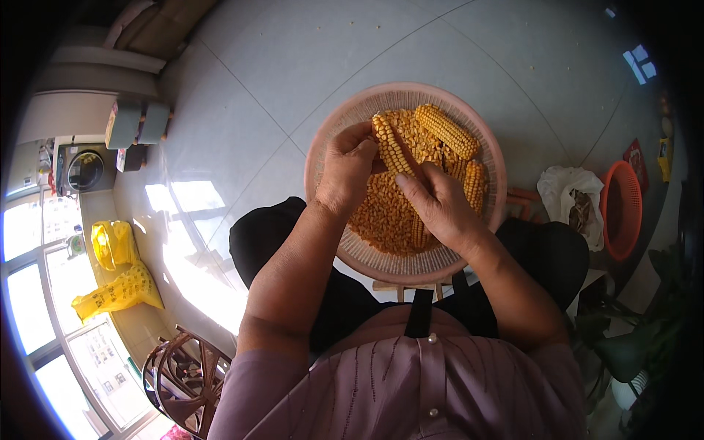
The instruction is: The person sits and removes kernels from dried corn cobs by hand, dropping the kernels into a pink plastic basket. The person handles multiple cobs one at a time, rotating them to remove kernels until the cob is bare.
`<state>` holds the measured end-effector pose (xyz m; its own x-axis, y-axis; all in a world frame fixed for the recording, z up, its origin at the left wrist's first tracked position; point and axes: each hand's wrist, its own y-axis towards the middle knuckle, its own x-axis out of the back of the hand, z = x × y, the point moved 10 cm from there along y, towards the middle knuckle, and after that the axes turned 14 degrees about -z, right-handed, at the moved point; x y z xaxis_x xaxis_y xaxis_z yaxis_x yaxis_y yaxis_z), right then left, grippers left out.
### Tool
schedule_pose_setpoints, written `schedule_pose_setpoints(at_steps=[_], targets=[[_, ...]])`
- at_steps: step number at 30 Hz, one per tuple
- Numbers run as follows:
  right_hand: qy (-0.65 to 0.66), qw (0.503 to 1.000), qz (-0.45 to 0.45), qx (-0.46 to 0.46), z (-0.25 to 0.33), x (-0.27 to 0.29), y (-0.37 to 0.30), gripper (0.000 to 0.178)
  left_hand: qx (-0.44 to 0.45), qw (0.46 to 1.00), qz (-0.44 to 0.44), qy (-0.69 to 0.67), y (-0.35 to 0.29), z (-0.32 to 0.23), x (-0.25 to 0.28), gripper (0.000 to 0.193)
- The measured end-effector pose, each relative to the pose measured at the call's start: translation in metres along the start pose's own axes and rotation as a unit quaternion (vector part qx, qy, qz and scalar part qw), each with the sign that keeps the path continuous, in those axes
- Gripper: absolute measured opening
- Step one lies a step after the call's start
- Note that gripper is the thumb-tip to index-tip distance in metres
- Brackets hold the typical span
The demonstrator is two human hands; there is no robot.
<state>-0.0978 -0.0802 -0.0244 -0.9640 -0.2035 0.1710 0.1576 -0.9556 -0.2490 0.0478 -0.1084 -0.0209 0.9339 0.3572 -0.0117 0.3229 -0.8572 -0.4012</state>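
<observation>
Both forearms rise from six o'clock. Left hand clenches a corn cob; right hand pinches its lower end over the pink basket of kernels. Orange basket at three o'clock, yellow bags at nine.

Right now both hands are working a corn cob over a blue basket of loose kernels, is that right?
Not quite: the basket is pink, not blue, as the head view shows. The left hand and right hand do hold a corn cob over its loose kernels.
</observation>
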Motion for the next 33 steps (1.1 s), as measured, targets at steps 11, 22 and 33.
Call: schedule_pose_setpoints(at_steps=[11, 22, 33], targets=[[0.090, 0.993, 0.028, -0.066, -0.010, -0.006, 0.000, 0.041, 0.044, 0.989, 0.073, -0.124, -0.004, -0.001, -0.013, 0.045], [0.010, 1.000, 0.010, -0.018, -0.001, -0.001, 0.000, 0.046, 0.008, 1.000, 0.023, -0.001, -0.012, -0.005, -0.009, 0.043], [0.089, 0.992, 0.010, -0.084, -0.007, -0.001, 0.002, 0.047, 0.071, 0.985, 0.079, -0.132, -0.010, 0.002, -0.020, 0.050]])
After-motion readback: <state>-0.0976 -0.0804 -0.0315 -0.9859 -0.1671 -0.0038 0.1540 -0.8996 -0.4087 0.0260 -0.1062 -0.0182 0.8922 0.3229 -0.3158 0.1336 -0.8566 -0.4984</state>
